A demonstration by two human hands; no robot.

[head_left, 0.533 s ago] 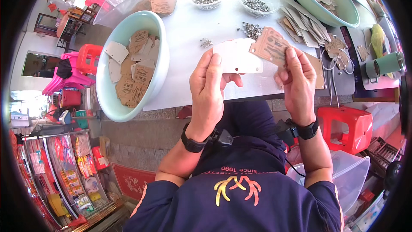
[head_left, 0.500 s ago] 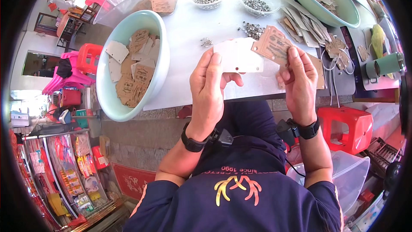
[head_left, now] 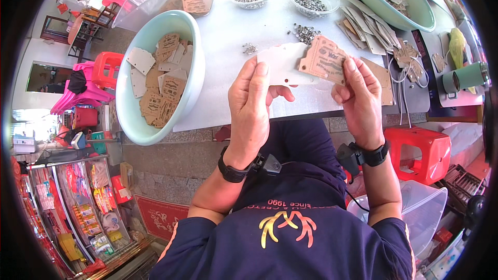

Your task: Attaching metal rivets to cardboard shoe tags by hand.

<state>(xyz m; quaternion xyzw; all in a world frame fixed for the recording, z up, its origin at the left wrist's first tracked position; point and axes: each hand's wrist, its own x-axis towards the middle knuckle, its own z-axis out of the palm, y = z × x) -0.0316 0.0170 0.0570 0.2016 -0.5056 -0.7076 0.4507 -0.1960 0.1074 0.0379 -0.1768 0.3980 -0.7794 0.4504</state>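
two cards (head_left: 284,63) (head_left: 324,60), overlapping, between both hands (head_left: 251,101) (head_left: 363,105)

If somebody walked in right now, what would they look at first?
Probably the two cards in the middle: a white one in the person's left hand and a brown printed one in the right hand. Next might come the big pale green basin of cards on the left. The bright red stool stands out too, low on the right, beyond the right wrist.
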